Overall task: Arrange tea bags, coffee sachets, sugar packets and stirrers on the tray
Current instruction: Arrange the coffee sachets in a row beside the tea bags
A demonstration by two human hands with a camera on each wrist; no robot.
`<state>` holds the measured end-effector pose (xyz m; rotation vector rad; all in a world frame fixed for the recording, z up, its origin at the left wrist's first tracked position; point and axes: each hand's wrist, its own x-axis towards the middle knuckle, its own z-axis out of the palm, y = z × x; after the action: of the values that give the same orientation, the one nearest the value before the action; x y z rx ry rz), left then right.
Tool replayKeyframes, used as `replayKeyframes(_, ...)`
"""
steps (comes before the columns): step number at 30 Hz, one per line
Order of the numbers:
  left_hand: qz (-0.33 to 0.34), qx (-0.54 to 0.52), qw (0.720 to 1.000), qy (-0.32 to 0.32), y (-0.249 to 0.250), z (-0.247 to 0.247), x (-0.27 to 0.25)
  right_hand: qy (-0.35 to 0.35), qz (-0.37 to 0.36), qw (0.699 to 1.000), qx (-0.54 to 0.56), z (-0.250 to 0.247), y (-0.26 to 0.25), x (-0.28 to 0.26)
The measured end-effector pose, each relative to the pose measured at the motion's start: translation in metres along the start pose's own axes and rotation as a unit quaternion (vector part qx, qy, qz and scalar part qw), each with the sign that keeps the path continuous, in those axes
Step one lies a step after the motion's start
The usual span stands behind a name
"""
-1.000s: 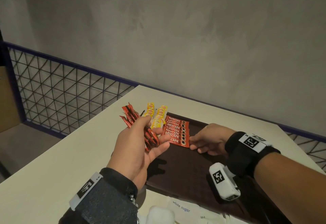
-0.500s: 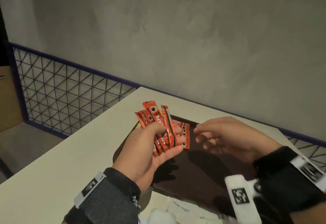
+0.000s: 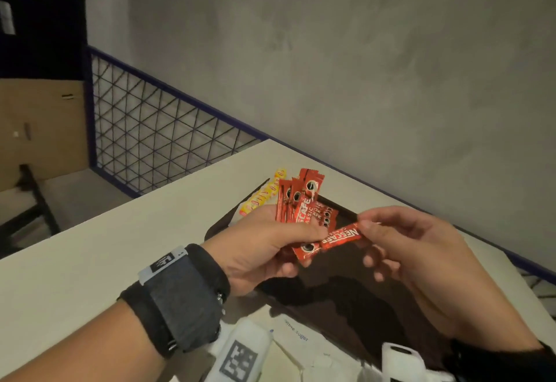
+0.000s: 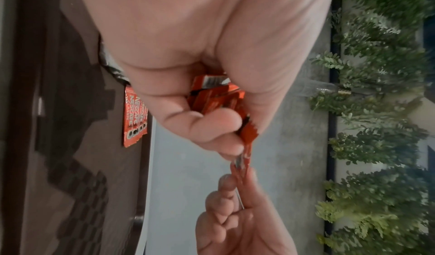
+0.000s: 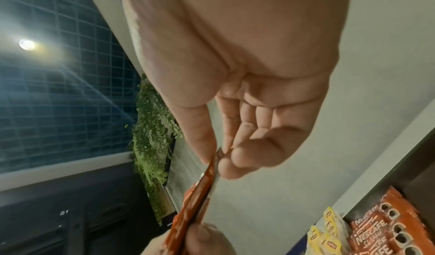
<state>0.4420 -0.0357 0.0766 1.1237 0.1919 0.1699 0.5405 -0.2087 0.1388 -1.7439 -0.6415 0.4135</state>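
My left hand (image 3: 304,249) grips a fan of red coffee sachets (image 3: 298,201) above the dark brown tray (image 3: 361,306). My right hand (image 3: 367,225) pinches the end of one sachet (image 3: 340,237) between thumb and fingers; its other end is still under my left thumb. The left wrist view shows the bunch (image 4: 216,99) in my fist and the pinched sachet (image 4: 246,153) edge on. In the right wrist view my right fingertips (image 5: 235,158) hold that sachet (image 5: 200,194). More red sachets (image 3: 326,216) lie in a row on the tray, with yellow tea bags (image 3: 261,198) at its far left corner.
White sugar packets (image 3: 296,330) lie on the pale table (image 3: 120,246) near the tray's front edge. A blue-framed mesh railing (image 3: 168,128) runs along the table's far side below a grey wall. Green foliage (image 4: 376,110) appears in both wrist views.
My left hand has lifted and turned the sachet fan upright. My right hand has risen off the tray and pinched the end of one sachet from the bunch.
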Motion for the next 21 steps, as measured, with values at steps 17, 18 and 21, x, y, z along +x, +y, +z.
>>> replayKeyframes(17, 0.097, 0.092, 0.991, -0.014, -0.005, 0.012, -0.005, -0.021, -0.092, 0.996, 0.0, 0.009, 0.01, 0.001)
replayKeyframes(18, 0.108, 0.074, 0.991, 0.01, -0.006, 0.011, -0.002, -0.036, -0.078, 0.996, -0.034, 0.01, 0.012, 0.002)
replayKeyframes(21, 0.126, 0.05, 0.988, 0.068, -0.008, 0.011, 0.0, -0.094, -0.03, 0.989, -0.108, 0.012, 0.015, 0.001)
